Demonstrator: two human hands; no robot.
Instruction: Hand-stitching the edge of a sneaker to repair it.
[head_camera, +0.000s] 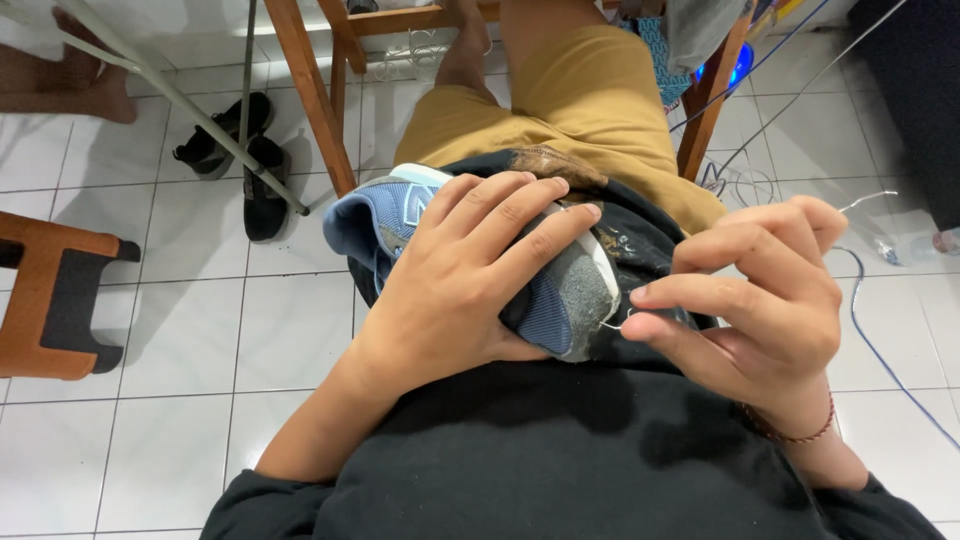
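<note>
My left hand wraps over a blue and grey sneaker held against my lap, fingers spread across its top. The shoe's blue heel end points left, its grey toe right. My right hand pinches a thin needle with white thread at the shoe's toe edge, thumb and forefinger pressed together. A curved thin wire or thread end rises past my right fingers. I sit in a black shirt and mustard shorts.
A pair of black shoes lies on the white tiled floor at the left. Wooden table legs stand ahead, a wooden stool at the far left. A blue cable trails on the right floor. Another person's bare feet rest at the top left.
</note>
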